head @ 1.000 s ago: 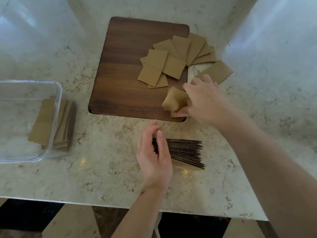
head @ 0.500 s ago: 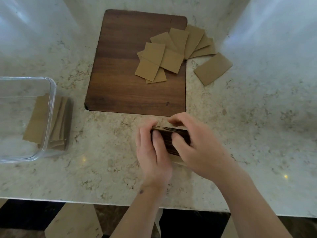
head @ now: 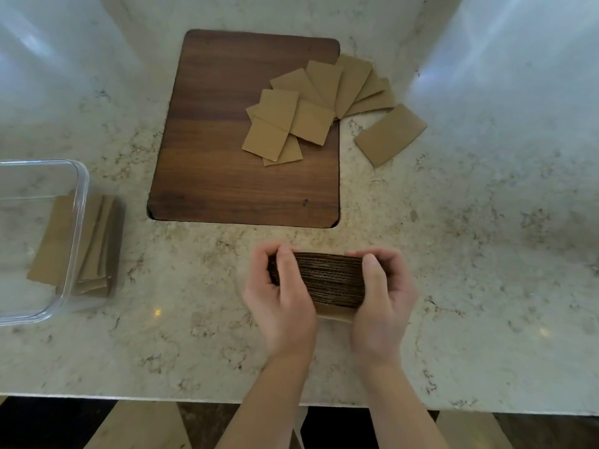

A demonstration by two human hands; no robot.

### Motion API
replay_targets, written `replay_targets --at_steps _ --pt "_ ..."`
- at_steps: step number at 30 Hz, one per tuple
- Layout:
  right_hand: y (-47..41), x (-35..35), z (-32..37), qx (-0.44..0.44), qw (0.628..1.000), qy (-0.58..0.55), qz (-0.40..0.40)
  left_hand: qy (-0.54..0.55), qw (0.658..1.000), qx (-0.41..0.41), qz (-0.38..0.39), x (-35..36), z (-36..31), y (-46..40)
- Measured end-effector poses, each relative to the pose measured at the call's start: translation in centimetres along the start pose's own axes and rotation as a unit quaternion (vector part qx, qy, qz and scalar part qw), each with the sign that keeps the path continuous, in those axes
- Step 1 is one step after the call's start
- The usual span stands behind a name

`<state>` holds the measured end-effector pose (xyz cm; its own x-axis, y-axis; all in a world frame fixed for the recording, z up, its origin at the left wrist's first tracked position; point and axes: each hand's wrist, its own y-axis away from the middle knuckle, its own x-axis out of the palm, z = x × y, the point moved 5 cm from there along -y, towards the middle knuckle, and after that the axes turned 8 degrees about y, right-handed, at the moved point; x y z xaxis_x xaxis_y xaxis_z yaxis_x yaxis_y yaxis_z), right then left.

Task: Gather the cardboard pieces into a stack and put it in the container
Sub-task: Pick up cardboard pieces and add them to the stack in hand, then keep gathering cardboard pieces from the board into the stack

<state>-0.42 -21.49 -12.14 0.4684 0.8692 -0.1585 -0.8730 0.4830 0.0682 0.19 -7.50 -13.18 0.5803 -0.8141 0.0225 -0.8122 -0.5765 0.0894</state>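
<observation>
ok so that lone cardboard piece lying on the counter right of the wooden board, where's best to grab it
The lone cardboard piece lies flat on the counter, apart from the fanned pile, so no edge is raised. Probably best to come from above with the right hand, pinch across its short width, and slide a fingertip under a long edge to lift.

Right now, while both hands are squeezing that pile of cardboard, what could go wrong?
1. The left hand and right hand grip the stack only at its ends, so middle pieces might slip and spill onto the counter.
2. One piece sticks out under the stack and could drop during the lift.
3. The container sits far to the left, and loose pieces remain on the board, so some might get left behind.
</observation>
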Motion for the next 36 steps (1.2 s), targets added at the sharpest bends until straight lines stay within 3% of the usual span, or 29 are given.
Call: replay_targets --at_steps 5,9,13,15,20,23,30,36 --pt "-3.8 1.3 1.7 -0.027 0.999 -0.007 0.038 0.012 1.0 0.0 0.024 0.8 -1.0 -1.2" --pt "-5.9 1.8 2.8 -0.075 0.997 -0.001 0.028 0.009 0.995 0.013 0.094 2.3 -1.8 -2.4" --pt "-5.5 1.0 0.9 -0.059 0.995 0.019 0.073 -0.003 0.992 0.01 0.122 1.8 -0.8 -3.1" --pt "-5.1 0.8 0.3 -0.071 0.994 0.034 0.079 -0.005 0.992 0.018 0.122 1.9 -0.7 -2.9" --pt "-5.3 2.2 0.0 0.012 0.999 0.024 0.032 -0.042 0.997 -0.022 0.055 3.2 -0.8 -3.3" --pt "-6.2 2.6 0.5 0.038 0.998 0.009 0.058 -0.068 0.997 -0.01 0.036 3.5 -1.4 -4.3" --pt "-6.4 3.7 0.8 -0.002 0.997 0.024 0.072 -0.042 0.999 0.012 0.019 3.6 -1.3 -5.1" --pt "-6.4 3.8 0.5 -0.04 0.993 0.063 0.094 -0.032 0.998 0.024 0.049 3.2 -0.8 -5.0"
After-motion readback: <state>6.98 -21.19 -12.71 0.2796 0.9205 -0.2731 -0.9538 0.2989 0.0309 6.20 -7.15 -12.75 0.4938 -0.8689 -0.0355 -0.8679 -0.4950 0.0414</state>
